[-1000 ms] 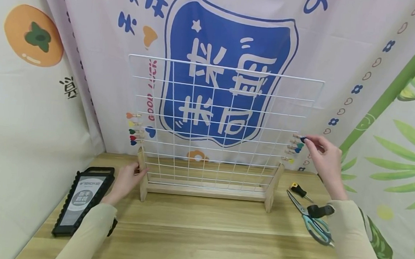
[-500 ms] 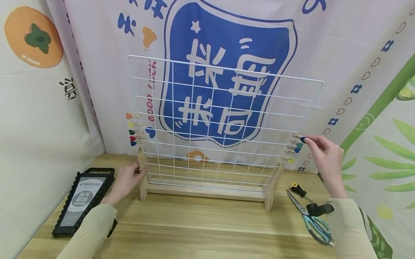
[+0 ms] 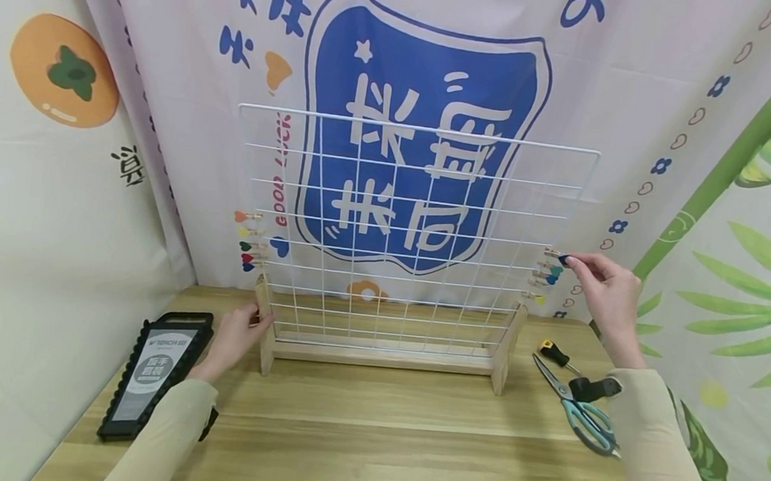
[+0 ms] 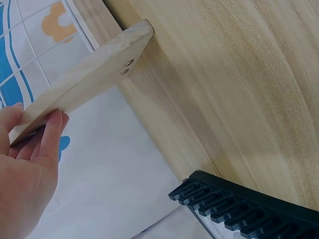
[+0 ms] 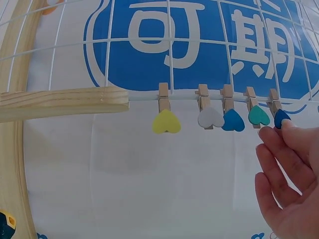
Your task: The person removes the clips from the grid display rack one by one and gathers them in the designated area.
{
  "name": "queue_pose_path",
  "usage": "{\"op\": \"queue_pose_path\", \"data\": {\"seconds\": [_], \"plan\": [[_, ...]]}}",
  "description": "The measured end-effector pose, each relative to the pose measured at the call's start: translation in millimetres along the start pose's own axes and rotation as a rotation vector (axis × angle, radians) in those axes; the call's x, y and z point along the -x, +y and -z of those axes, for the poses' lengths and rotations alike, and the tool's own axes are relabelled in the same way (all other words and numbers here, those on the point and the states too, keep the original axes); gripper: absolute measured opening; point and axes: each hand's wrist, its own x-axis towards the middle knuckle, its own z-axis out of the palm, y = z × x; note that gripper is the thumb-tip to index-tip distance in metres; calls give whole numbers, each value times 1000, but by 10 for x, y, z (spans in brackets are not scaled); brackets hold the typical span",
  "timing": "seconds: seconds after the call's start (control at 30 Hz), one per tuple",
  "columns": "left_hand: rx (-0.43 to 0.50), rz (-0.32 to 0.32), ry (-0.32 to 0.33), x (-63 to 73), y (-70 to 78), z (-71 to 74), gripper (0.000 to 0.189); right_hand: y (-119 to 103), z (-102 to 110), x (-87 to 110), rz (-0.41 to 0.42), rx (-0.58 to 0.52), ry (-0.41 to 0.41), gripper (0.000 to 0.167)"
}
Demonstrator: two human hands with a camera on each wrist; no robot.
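A white wire grid (image 3: 421, 128) stands upright in a wooden stand (image 3: 383, 358). My left hand (image 3: 233, 338) grips the stand's left upright (image 4: 84, 69), thumb on one side and fingers on the other. At the grid's right edge my right hand (image 3: 608, 296) pinches the dark blue heart of a small wooden clothespin (image 5: 280, 118), which sits on the edge wire. Beside it on that wire are clothespins with a green heart (image 5: 259, 115), a blue heart (image 5: 234, 121), a white heart (image 5: 211, 118) and a yellow heart (image 5: 166, 122). Several heart clothespins (image 3: 247, 245) line the left edge.
A black wrench rack (image 3: 156, 373) lies on the table (image 3: 368, 458) at the left. Scissors (image 3: 579, 414) with teal handles and a yellow-black screwdriver (image 3: 556, 352) lie at the right. Printed curtains (image 3: 190, 51) hang behind and at the sides.
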Motion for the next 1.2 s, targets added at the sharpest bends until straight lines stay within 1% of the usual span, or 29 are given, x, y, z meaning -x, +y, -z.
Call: {"op": "queue_pose_path", "data": {"seconds": [0.17, 0.27, 0.4, 0.57, 0.67, 0.77, 0.87, 1.0, 1.07, 1.2], "plan": [[6, 4, -1, 2, 7, 3, 22, 56, 46, 5, -35, -23, -7, 39], [5, 3, 0, 4, 6, 9, 22, 91, 81, 23, -34, -21, 2, 38], [-2, 1, 1, 10, -8, 15, 21, 117, 121, 85, -20, -19, 0, 36], [-1, 0, -2, 5, -27, 11, 21, 176, 144, 209, -47, -36, -19, 36], [2, -2, -5, 0, -34, 9, 22, 230, 143, 294, -59, -30, -28, 37], [0, 0, -4, -5, -40, 8, 23, 280, 123, 380, -46, -9, -28, 36], [-4, 2, -2, -3, -42, 7, 22, 323, 77, 486, -39, 11, -28, 34], [-6, 1, 3, -8, -46, -1, 22, 369, -4, 658, -53, 28, -27, 32], [-6, 0, 3, -10, -48, -6, 21, 398, -56, 752, -61, 33, -38, 30], [-5, -4, 3, -4, -49, -11, 20, 445, -180, 949, -63, -7, -86, 27]]}}
